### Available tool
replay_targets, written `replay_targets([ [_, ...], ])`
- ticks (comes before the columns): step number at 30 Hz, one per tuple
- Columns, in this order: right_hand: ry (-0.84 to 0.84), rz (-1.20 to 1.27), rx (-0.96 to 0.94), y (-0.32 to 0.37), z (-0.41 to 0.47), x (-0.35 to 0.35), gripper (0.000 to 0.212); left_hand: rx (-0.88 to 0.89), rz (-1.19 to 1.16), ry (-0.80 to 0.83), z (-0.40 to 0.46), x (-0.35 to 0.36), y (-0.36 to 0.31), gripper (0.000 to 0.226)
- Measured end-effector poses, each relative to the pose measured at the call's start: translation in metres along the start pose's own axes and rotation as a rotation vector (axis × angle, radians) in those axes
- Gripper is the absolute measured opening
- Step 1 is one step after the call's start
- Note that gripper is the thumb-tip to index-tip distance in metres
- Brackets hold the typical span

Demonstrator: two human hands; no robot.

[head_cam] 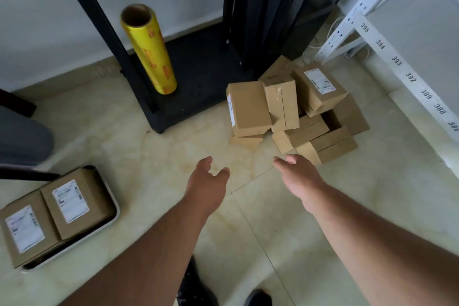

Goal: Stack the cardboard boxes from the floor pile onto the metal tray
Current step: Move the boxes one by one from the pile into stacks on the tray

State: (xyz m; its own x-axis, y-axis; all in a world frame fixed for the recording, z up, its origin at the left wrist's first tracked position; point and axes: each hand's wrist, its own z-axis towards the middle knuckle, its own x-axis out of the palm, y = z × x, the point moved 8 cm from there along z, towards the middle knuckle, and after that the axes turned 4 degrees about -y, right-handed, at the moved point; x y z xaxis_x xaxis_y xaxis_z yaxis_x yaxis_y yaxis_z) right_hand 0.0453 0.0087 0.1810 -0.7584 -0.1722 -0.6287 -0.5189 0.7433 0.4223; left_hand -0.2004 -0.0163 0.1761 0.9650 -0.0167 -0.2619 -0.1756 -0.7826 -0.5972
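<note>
A loose pile of several brown cardboard boxes (pixel 295 112) lies on the tiled floor at centre right, against a black rack. A metal tray (pixel 109 221) sits on the floor at lower left with two labelled boxes (pixel 72 204) lying side by side in it. My left hand (pixel 208 179) and my right hand (pixel 295 171) both reach out over the floor just short of the pile, fingers relaxed and holding nothing. The right hand is close to the nearest low box (pixel 332 148).
A yellow roll of film (pixel 149 49) stands on the bottom shelf of the black rack (pixel 198 69). A white numbered shelf frame (pixel 407 77) runs along the right. A dark chair part (pixel 22 136) is at the left. My shoes (pixel 255 298) show at the bottom.
</note>
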Motion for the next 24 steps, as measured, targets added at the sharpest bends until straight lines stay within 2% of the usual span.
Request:
replay_targets([
  [8,-0.023,0.014,-0.019,0.038,0.045,0.003,0.065,-0.005,0.051,-0.016,0.049,-0.006,-0.024,0.063],
  [24,0.068,-0.06,0.02,0.043,0.207,0.011,0.066,-0.079,0.103,-0.035,0.175,0.081,-0.051,0.066],
])
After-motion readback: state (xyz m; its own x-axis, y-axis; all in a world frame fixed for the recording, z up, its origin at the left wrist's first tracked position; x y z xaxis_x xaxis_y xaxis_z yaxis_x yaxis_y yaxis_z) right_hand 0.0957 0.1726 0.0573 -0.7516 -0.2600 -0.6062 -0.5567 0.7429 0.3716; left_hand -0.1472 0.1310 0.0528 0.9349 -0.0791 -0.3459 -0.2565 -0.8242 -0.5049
